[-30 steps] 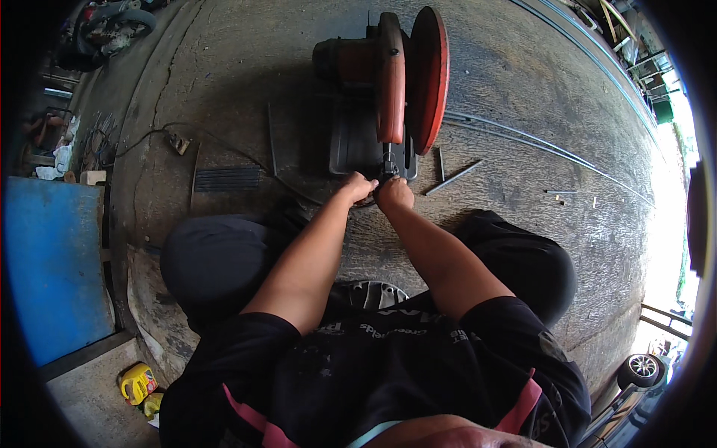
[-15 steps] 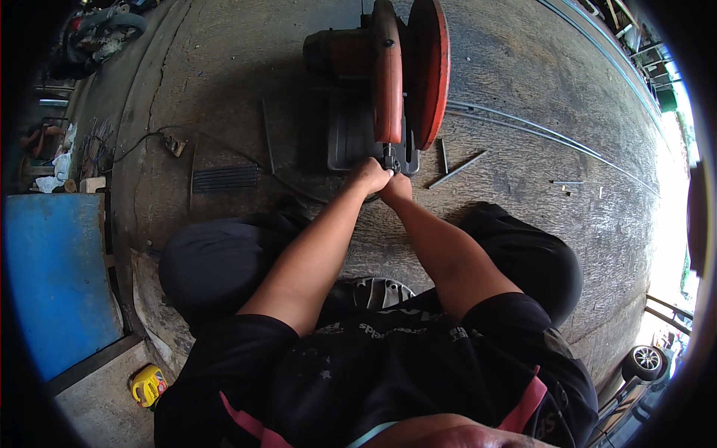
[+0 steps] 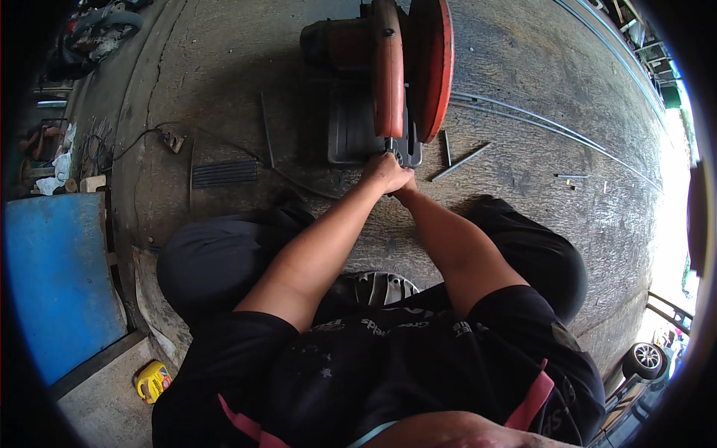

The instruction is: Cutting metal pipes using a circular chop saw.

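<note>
A red chop saw (image 3: 388, 82) stands on the floor in front of me, with a large red disc-shaped guard (image 3: 433, 71) on its right and a dark motor housing to its left. Its grey base (image 3: 343, 134) reaches toward me. Both my hands meet at the base's front edge, just below the end of the red arm. My left hand (image 3: 387, 174) is closed around a small dark metal part there, whose kind I cannot make out. Pressed up behind it, my right hand (image 3: 405, 186) is mostly covered, and its fingers are hidden.
Several dark cut bars (image 3: 225, 173) lie side by side left of the saw, near a thin rod (image 3: 267, 128) and a cable (image 3: 216, 137). Short bars (image 3: 461, 161) and long rods (image 3: 538, 123) lie right. A blue board (image 3: 63, 276) and yellow tape measure (image 3: 152, 381) are at left.
My hands have shifted slightly right and toward me at the base's front edge. My left hand now covers more of my right. The saw stays in place.
</note>
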### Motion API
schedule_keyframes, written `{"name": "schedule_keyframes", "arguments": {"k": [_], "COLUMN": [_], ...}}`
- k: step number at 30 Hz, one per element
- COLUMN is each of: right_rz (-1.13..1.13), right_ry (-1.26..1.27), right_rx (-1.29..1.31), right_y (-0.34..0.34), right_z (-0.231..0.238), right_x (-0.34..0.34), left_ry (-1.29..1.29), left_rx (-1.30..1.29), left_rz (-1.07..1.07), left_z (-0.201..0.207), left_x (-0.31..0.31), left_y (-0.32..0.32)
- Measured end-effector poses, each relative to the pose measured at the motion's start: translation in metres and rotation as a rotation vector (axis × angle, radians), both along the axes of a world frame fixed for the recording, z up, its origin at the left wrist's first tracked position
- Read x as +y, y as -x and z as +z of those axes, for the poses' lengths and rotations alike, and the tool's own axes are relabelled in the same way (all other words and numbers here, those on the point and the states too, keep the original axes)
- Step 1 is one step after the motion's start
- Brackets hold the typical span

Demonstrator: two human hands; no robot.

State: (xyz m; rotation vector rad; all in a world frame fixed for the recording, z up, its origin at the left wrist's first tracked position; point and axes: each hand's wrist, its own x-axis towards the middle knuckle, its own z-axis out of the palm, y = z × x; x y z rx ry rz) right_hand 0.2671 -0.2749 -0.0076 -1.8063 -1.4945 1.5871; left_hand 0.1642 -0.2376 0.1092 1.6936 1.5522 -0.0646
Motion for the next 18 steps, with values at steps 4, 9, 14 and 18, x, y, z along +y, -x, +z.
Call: {"name": "schedule_keyframes", "arguments": {"k": [4, 9, 14, 18], "right_rz": [0.009, 0.041, -0.322, -0.295], "right_ry": [-0.010, 0.003, -0.066, -0.016], "right_rx": [-0.020, -0.234, -0.454, -0.512], "right_y": [0.003, 0.015, 0.021, 0.023], "right_z": [-0.012, -0.012, 0.035, 0.069], "right_x": [0.002, 0.008, -0.016, -0.014], "left_ry": [-0.013, 0.116, 0.317, 0.900], "left_rx": [-0.023, -0.252, -0.533, -0.787], "left_rz": [-0.002, 0.016, 0.647, 1.246], "left_z": [-0.007, -0.042, -0.105, -0.152], "left_x": [-0.003, 0.013, 0.008, -0.012], "left_y": [0.001, 0.025, 0.059, 0.052]}}
